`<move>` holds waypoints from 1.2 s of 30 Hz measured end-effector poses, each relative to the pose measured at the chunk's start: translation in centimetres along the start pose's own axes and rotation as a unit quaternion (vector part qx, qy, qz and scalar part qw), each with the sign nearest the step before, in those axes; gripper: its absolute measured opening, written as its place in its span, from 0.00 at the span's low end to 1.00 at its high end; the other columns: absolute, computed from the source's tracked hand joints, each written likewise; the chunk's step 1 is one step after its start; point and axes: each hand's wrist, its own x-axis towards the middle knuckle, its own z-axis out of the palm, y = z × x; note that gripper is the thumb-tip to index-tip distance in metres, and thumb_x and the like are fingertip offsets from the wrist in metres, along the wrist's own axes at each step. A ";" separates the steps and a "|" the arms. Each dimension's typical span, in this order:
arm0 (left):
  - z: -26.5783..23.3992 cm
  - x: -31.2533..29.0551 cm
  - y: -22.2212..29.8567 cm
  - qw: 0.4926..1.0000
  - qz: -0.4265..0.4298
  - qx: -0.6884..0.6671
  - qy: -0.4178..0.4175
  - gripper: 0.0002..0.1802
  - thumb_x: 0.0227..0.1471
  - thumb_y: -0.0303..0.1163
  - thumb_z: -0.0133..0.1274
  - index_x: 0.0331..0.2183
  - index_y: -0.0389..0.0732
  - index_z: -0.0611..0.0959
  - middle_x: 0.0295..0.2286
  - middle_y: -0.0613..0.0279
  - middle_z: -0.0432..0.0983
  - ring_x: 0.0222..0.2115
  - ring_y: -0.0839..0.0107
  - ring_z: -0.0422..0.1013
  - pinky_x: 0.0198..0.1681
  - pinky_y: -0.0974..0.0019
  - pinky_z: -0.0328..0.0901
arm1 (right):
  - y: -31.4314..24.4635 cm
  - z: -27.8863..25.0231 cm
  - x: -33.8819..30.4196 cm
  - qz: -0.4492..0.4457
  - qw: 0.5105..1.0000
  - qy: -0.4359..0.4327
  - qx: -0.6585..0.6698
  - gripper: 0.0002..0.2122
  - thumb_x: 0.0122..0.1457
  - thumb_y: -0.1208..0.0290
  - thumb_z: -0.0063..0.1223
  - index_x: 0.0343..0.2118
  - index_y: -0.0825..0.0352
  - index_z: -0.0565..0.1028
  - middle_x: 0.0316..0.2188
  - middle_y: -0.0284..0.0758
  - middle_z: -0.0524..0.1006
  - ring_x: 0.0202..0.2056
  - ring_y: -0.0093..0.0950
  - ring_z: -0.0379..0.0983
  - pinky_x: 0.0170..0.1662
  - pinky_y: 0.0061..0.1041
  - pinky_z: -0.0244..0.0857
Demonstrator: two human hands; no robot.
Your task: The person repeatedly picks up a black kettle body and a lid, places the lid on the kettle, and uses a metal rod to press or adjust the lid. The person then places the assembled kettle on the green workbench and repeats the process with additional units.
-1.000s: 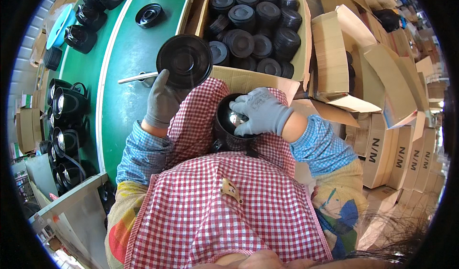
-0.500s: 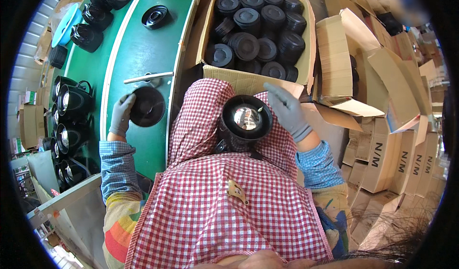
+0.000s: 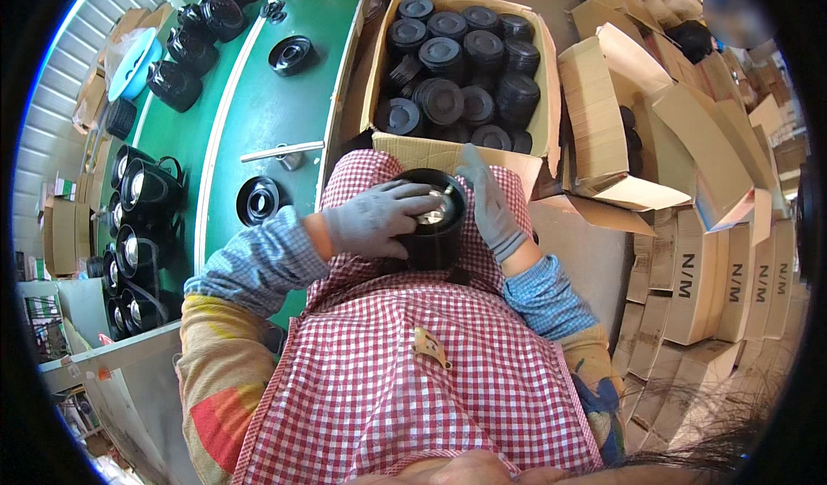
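A black jug with a shiny metal inside stands upright on my lap, its mouth facing up. My left hand, gloved in grey, lies across the near left of its rim with the fingers stretched out and partly over the mouth. Beside the jug's right side is my right hand, also gloved, with its fingers straight; whether it touches the wall I cannot tell. On the green table to the left rests a round black ringed part, and a similar black part lies farther off.
A carton full of stacked black round lids stands past my knees. Several black jugs line the table's left side, near a blue basin. A metal bar sticks up from the table. Open cartons fill the right.
My left hand has let go of the round black part on the table and moved right onto the jug. My right hand has shifted closer to the jug. The view has turned slightly.
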 end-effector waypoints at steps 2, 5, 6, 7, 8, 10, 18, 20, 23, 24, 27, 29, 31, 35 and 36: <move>-1.3 -2.1 0.0 0.992 -0.024 -0.064 0.109 0.23 0.35 0.32 0.71 0.36 0.33 0.87 0.58 0.44 0.67 0.60 0.43 0.62 0.65 0.49 0.57 | -2.5 -1.2 -1.1 0.000 0.996 0.069 0.047 0.29 0.72 0.61 0.41 0.70 0.69 0.52 0.68 0.45 0.58 0.69 0.37 0.54 0.69 0.32 0.51; -1.1 -6.8 -0.4 0.782 -0.272 -0.467 0.311 0.23 0.47 0.27 0.65 0.46 0.31 0.83 0.58 0.51 0.69 0.54 0.60 0.72 0.58 0.61 0.67 | -4.3 -2.5 -2.4 -0.073 0.993 -0.007 -0.097 0.50 0.55 0.43 0.63 0.72 0.66 0.49 0.69 0.52 0.54 0.69 0.47 0.51 0.70 0.43 0.47; 0.1 -8.3 -0.9 0.705 -0.224 -0.572 0.354 0.28 0.56 0.32 0.62 0.56 0.32 0.75 0.56 0.56 0.72 0.53 0.64 0.73 0.58 0.62 0.68 | -4.8 -2.6 -2.7 -0.112 0.975 -0.036 -0.188 0.55 0.50 0.39 0.67 0.72 0.65 0.48 0.69 0.53 0.53 0.68 0.49 0.51 0.70 0.46 0.47; 1.3 -8.8 -0.4 0.652 -0.215 -0.605 0.404 0.31 0.58 0.37 0.61 0.58 0.33 0.72 0.55 0.56 0.73 0.53 0.64 0.73 0.57 0.61 0.68 | -5.5 -2.1 -2.5 -0.141 0.970 -0.062 -0.189 0.63 0.39 0.37 0.72 0.72 0.64 0.46 0.70 0.53 0.50 0.69 0.52 0.50 0.70 0.48 0.45; 1.5 -8.1 1.0 0.593 -0.204 -0.637 0.448 0.34 0.60 0.41 0.59 0.61 0.34 0.69 0.54 0.56 0.74 0.53 0.63 0.72 0.57 0.61 0.68 | -6.2 -1.3 -2.5 -0.175 0.964 -0.029 -0.199 0.63 0.39 0.38 0.73 0.72 0.63 0.45 0.70 0.53 0.50 0.69 0.52 0.49 0.70 0.48 0.45; 3.0 -8.4 2.4 0.649 -0.201 -0.607 0.413 0.35 0.62 0.49 0.54 0.61 0.35 0.69 0.55 0.54 0.73 0.54 0.60 0.72 0.59 0.58 0.67 | -7.7 0.4 -1.8 -0.246 0.944 0.035 -0.219 0.63 0.38 0.40 0.74 0.73 0.62 0.45 0.70 0.52 0.49 0.70 0.52 0.48 0.71 0.48 0.45; 6.8 -9.8 3.6 0.583 -0.156 -0.703 0.376 0.40 0.65 0.61 0.40 0.63 0.39 0.67 0.58 0.50 0.71 0.57 0.55 0.70 0.61 0.49 0.65 | -11.5 0.8 -3.6 -0.249 0.967 0.012 -0.045 0.63 0.36 0.58 0.81 0.73 0.61 0.45 0.63 0.51 0.60 0.65 0.50 0.59 0.66 0.45 0.58; 7.3 -9.6 3.9 0.567 -0.149 -0.724 0.365 0.40 0.65 0.61 0.40 0.63 0.39 0.67 0.58 0.50 0.71 0.57 0.55 0.70 0.61 0.49 0.64 | -11.6 0.7 -3.9 -0.264 0.964 0.011 -0.006 0.62 0.35 0.59 0.81 0.72 0.61 0.47 0.62 0.50 0.62 0.63 0.50 0.61 0.65 0.45 0.60; 8.4 -9.2 3.8 0.493 -0.143 -0.792 0.331 0.41 0.64 0.62 0.40 0.63 0.39 0.68 0.58 0.50 0.71 0.57 0.55 0.70 0.62 0.49 0.64 | -11.4 1.0 -4.8 -0.255 0.967 -0.007 -0.003 0.62 0.35 0.56 0.81 0.72 0.61 0.49 0.62 0.50 0.62 0.63 0.50 0.61 0.65 0.46 0.60; 8.4 -9.3 3.7 0.480 -0.140 -0.803 0.323 0.41 0.64 0.62 0.40 0.63 0.39 0.68 0.58 0.50 0.71 0.57 0.55 0.70 0.62 0.49 0.64 | -11.3 1.1 -5.1 -0.245 0.969 -0.012 -0.015 0.62 0.34 0.55 0.81 0.72 0.62 0.49 0.62 0.50 0.62 0.63 0.50 0.61 0.65 0.46 0.60; 8.7 -9.9 3.9 0.446 -0.139 -0.831 0.303 0.41 0.63 0.63 0.41 0.63 0.40 0.68 0.58 0.50 0.71 0.57 0.55 0.70 0.62 0.48 0.63 | -11.1 1.0 -5.6 -0.239 0.970 -0.009 -0.048 0.62 0.34 0.53 0.80 0.72 0.62 0.50 0.62 0.50 0.62 0.63 0.50 0.61 0.65 0.47 0.60; 8.8 -10.4 3.9 0.432 -0.140 -0.842 0.292 0.42 0.63 0.64 0.41 0.63 0.40 0.68 0.58 0.50 0.71 0.57 0.55 0.70 0.62 0.48 0.63 | -10.9 1.0 -5.9 -0.239 0.969 -0.006 -0.057 0.61 0.34 0.53 0.80 0.72 0.62 0.51 0.62 0.50 0.62 0.63 0.50 0.62 0.65 0.47 0.60; 9.0 -10.8 4.0 0.420 -0.142 -0.850 0.284 0.42 0.63 0.64 0.41 0.63 0.40 0.68 0.58 0.50 0.71 0.57 0.54 0.70 0.62 0.48 0.63 | -10.6 1.0 -6.1 -0.238 0.970 -0.009 -0.052 0.60 0.35 0.53 0.80 0.71 0.62 0.52 0.62 0.50 0.62 0.62 0.49 0.62 0.65 0.47 0.61; 9.4 -11.3 4.1 0.396 -0.142 -0.864 0.277 0.43 0.62 0.65 0.41 0.63 0.40 0.68 0.58 0.51 0.71 0.57 0.54 0.70 0.62 0.48 0.62 | -10.9 0.9 -6.0 -0.244 0.968 -0.017 -0.047 0.60 0.36 0.55 0.80 0.71 0.62 0.52 0.61 0.49 0.63 0.62 0.48 0.63 0.64 0.45 0.62; 9.5 -11.5 4.2 0.391 -0.143 -0.867 0.274 0.43 0.62 0.65 0.42 0.63 0.40 0.68 0.58 0.51 0.71 0.57 0.54 0.70 0.62 0.48 0.62 | -11.1 0.8 -6.0 -0.246 0.968 -0.023 -0.038 0.59 0.36 0.55 0.80 0.72 0.61 0.52 0.61 0.49 0.63 0.62 0.48 0.63 0.64 0.44 0.63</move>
